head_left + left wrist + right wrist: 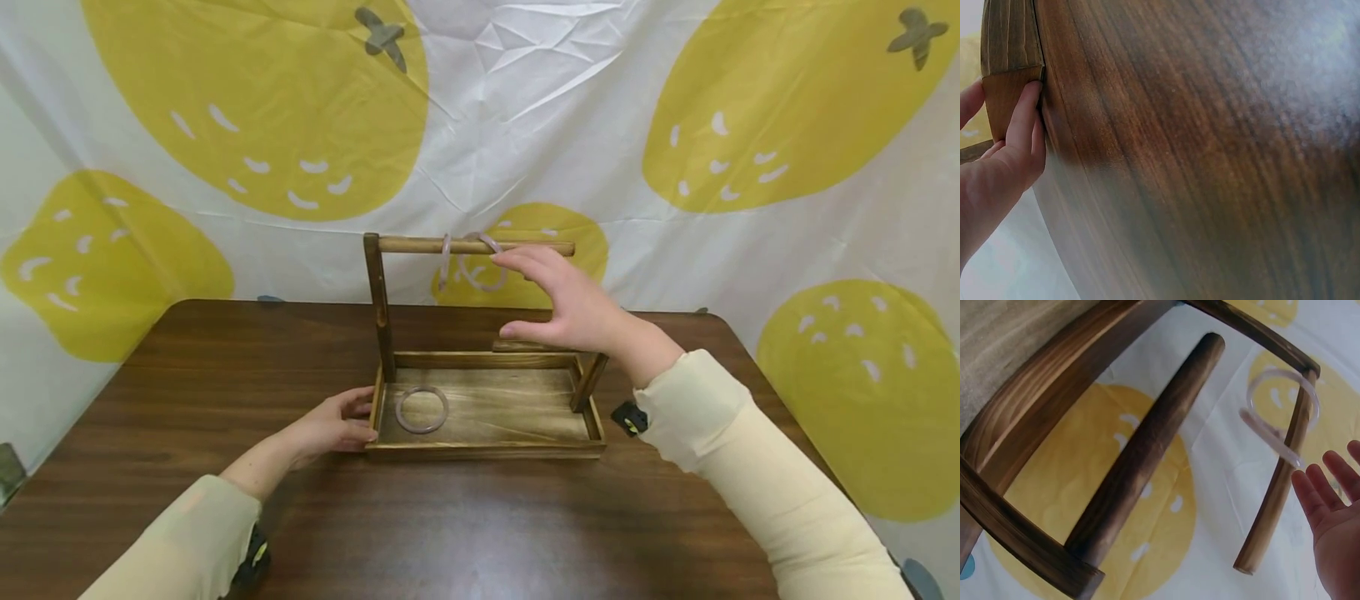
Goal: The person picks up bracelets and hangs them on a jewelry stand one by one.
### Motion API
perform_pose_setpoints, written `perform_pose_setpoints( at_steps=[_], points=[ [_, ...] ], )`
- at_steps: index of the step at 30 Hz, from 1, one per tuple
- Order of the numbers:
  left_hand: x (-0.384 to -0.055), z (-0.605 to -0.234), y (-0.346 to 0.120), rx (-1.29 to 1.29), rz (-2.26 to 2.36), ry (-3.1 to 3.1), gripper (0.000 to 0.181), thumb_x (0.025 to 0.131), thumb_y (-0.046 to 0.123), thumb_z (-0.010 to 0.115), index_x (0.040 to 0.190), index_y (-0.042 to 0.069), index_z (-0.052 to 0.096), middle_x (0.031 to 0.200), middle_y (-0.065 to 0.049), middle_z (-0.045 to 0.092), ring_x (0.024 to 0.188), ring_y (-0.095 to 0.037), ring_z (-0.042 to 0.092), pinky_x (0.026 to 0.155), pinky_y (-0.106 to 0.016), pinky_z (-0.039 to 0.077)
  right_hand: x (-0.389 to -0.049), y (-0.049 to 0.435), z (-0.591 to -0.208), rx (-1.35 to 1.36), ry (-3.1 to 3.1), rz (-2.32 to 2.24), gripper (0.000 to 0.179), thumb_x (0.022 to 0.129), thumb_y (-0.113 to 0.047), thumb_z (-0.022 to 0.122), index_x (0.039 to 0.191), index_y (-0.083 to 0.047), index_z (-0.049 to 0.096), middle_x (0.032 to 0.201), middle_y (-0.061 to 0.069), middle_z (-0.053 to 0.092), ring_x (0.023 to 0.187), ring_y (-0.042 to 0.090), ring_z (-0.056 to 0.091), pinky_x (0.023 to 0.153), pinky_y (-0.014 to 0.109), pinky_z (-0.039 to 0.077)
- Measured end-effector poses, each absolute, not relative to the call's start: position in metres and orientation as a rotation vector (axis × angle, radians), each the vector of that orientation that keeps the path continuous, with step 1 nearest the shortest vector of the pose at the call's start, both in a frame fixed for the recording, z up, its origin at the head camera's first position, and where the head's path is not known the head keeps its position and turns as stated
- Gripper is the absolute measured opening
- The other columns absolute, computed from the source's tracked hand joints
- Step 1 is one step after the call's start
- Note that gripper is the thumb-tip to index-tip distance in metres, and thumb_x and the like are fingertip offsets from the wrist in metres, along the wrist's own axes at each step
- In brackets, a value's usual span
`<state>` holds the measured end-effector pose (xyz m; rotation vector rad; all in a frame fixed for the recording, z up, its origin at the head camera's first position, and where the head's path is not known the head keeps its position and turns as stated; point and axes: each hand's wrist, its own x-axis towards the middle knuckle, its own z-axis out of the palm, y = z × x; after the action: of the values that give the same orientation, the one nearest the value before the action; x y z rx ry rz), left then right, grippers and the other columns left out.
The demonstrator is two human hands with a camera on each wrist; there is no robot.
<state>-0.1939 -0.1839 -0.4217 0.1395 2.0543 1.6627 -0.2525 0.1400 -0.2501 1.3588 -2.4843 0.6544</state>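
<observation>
A wooden jewelry stand has a shallow tray (495,450) and two posts, each with a bar. Two pale translucent bangles hang on the upper bar (405,244): one thin edge-on bangle (444,267) and another bangle (1266,376) farther toward its free end. A third bangle (422,431) lies flat in the tray's left part. My right hand (570,304) is raised at the bar, fingers extended and thumb apart, fingertips close beside the outer bangle. Nothing is in its grasp. My left hand (330,427) rests its fingers (1021,122) against the tray's left end.
The shorter post on the right carries a lower bar (1147,444), under my right hand in the head view. The stand is on a dark brown table (465,533). Behind it hangs a white cloth (525,100) printed with large yellow fruit.
</observation>
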Motion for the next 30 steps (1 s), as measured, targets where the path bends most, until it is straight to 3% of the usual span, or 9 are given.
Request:
perform_pose_setpoints(
  at_steps=[19,30],
  points=[
    [-0.191,-0.418,-0.182,0.132,1.646,2.071,0.076,0.088,-0.001,0.057,0.147,-0.005,0.009,0.144,-0.037,0.024,0.106,-0.026,0.058,0.091,-0.043,0.052,-0.236,0.113,-0.275,1.563,-2.485,0.6,0.077,0.075,-0.034,0.077,0.137,-0.004,0.043,0.135,0.012,0.048,0.127,0.026,0.043,0.109,0.041,0.036],
    [-0.192,-0.419,-0.183,0.136,1.655,2.063,0.076,0.088,0.001,0.058,0.148,-0.004,0.01,0.144,-0.036,0.024,0.106,-0.025,0.058,0.091,-0.042,0.052,-0.227,0.097,-0.293,1.6,-2.626,0.517,0.078,0.078,-0.043,0.073,0.141,-0.011,0.04,0.139,0.008,0.045,0.128,0.021,0.041,0.106,0.038,0.039]
  ],
)
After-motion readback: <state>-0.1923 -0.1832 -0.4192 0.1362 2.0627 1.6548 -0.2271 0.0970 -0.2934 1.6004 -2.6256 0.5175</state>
